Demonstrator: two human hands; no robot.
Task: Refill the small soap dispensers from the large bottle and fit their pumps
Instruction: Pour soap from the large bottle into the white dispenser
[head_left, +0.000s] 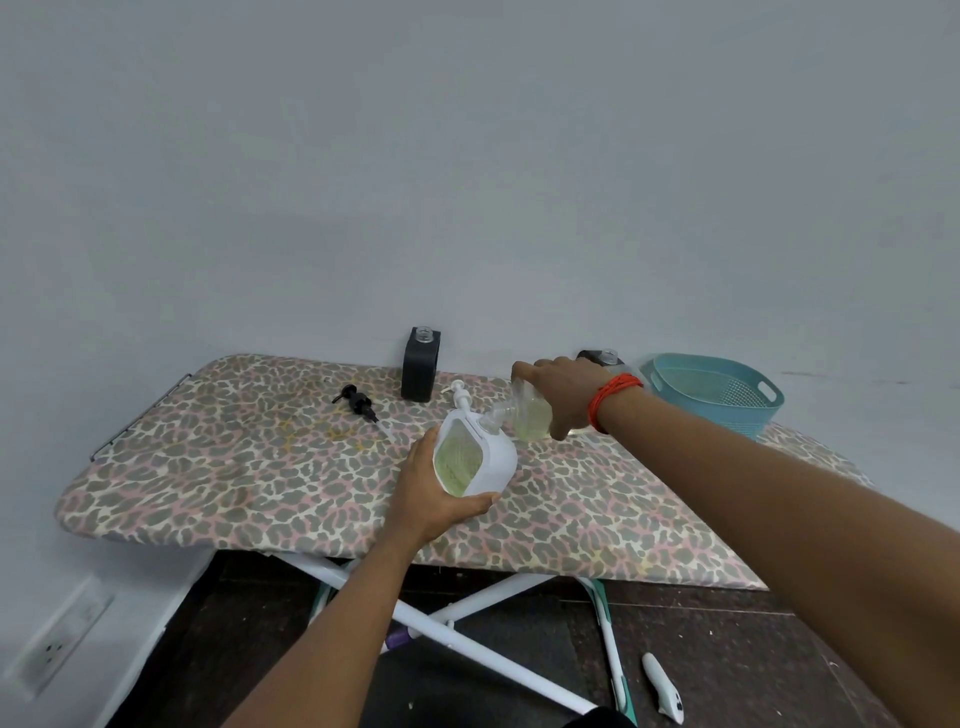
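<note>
My left hand (434, 493) grips a white soap dispenser (475, 457) with a clear window showing pale green soap; it is tilted above the board. My right hand (563, 395) holds a clear large bottle (524, 415) of yellowish liquid, tipped sideways with its neck at the dispenser's top opening. A white pump (460, 395) lies just behind the dispenser. A black pump (358, 402) lies on the board to the left. A black dispenser (420, 371) with an open neck stands at the back. Another black dispenser (602, 357) is mostly hidden behind my right hand.
Everything sits on a leopard-print ironing board (234, 467) against a grey wall. A teal basket (722, 392) stands at the back right. Below, the white crossed legs (467, 608) and a white object (662, 686) lie on the dark floor.
</note>
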